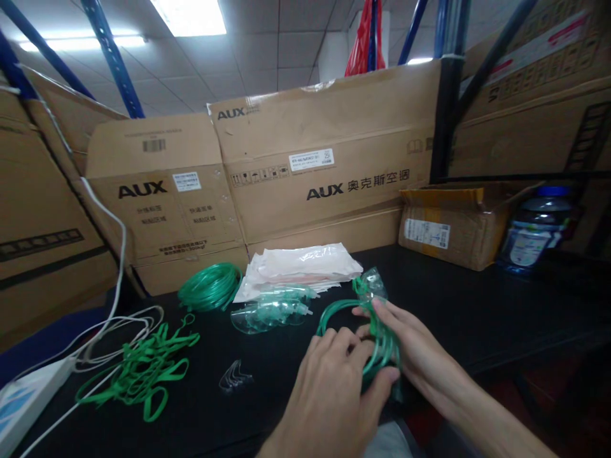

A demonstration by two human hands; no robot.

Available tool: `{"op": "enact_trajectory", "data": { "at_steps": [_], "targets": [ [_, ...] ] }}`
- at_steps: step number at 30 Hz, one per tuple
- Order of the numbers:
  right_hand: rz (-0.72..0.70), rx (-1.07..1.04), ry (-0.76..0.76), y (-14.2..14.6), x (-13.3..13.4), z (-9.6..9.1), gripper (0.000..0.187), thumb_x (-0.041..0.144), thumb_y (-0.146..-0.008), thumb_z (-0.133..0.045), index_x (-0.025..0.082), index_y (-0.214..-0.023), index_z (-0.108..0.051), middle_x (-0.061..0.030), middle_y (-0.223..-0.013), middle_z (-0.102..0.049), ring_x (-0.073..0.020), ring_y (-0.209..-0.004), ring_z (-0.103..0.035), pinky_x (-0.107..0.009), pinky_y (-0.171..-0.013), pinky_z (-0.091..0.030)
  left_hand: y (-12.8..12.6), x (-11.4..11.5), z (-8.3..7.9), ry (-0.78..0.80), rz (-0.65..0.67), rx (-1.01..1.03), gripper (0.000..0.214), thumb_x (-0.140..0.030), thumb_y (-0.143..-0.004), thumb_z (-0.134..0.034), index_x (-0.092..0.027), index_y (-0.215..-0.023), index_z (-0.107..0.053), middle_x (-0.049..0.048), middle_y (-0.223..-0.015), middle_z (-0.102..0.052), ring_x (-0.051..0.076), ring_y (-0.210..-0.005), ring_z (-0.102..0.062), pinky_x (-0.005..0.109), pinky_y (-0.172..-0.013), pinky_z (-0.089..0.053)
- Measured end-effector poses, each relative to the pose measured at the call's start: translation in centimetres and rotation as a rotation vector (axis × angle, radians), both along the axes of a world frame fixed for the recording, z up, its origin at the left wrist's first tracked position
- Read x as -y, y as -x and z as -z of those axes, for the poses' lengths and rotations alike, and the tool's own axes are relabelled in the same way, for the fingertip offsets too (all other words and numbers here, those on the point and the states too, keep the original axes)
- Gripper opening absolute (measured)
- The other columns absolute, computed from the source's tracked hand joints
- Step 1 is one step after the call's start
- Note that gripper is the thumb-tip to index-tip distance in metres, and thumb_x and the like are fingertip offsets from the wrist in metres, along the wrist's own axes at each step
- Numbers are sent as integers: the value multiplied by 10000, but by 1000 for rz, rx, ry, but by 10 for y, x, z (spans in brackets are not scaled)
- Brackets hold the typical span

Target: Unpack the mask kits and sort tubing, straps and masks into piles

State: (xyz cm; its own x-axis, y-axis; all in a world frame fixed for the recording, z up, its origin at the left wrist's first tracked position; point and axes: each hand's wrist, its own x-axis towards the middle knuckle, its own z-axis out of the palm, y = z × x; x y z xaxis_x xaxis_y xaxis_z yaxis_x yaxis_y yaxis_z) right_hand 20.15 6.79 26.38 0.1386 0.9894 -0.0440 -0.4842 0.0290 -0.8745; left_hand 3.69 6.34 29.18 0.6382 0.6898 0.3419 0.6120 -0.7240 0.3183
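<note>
At the table's near edge, my left hand [329,391] is closed around a coil of thin green tubing [340,306], partly hidden by the fingers. My right hand [413,337] grips the same coil from the right side, its thumb on top. A clear plastic piece [373,283] with a bit of green strap pokes out above the right fingers; its full shape is hidden. Just beyond the hands lie several clear green oxygen masks [272,312], stacked together. Left of my left hand is a small bunch of thin, clear or silvery curved pieces [235,376].
White flat packets [308,262] are piled behind the masks. Another green tubing coil [210,287], tangled green elastic straps [143,369], white cables [121,254] and a power strip [35,401] lie left. An open carton [443,226] and a blue-capped bottle [532,226] stand right. Large cartons [329,159] wall the back.
</note>
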Motion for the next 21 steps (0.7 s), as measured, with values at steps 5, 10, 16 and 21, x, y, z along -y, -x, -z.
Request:
{"op": "enact_trajectory", "data": {
  "at_steps": [5,10,16,21],
  "targets": [
    [7,128,-79,-23,-10,9,447,569,-857,-742,141,-969,-674,39,-518,-548,-64,-391,-413,-182,-392,-311,8,-53,-42,-236,-11,-137,277,-267,-1049,-481,-178,-1075,-741,88,-1035,-721,264,-1022,-676,442,-974,-517],
    [24,130,-95,-24,-9,9,483,622,-871,-694,144,-916,-644,89,-444,-403,-37,-379,-268,-189,-399,-196,-16,-134,-55,-376,-14,-354,292,-243,-971,-629,-140,-1235,-699,158,-1222,-700,295,-1175,-653,388,-970,-515],
    [-23,69,-73,-27,-7,9,510,647,-841,-705,146,-916,-649,85,-431,-404,-39,-370,-253,-209,-407,-165,-26,-169,-48,-367,10,-407,199,-103,-932,-605,-125,-992,-794,173,-1006,-778,302,-982,-730,391,-880,-531],
    [-50,40,-83,-29,-6,9,462,610,-848,-716,157,-908,-647,80,-430,-402,-47,-372,-238,-225,-411,-143,14,-156,-73,-404,79,-332,242,-166,-998,-536,-170,-1054,-772,108,-1139,-766,252,-1097,-682,363,-972,-500]
  ]
}}
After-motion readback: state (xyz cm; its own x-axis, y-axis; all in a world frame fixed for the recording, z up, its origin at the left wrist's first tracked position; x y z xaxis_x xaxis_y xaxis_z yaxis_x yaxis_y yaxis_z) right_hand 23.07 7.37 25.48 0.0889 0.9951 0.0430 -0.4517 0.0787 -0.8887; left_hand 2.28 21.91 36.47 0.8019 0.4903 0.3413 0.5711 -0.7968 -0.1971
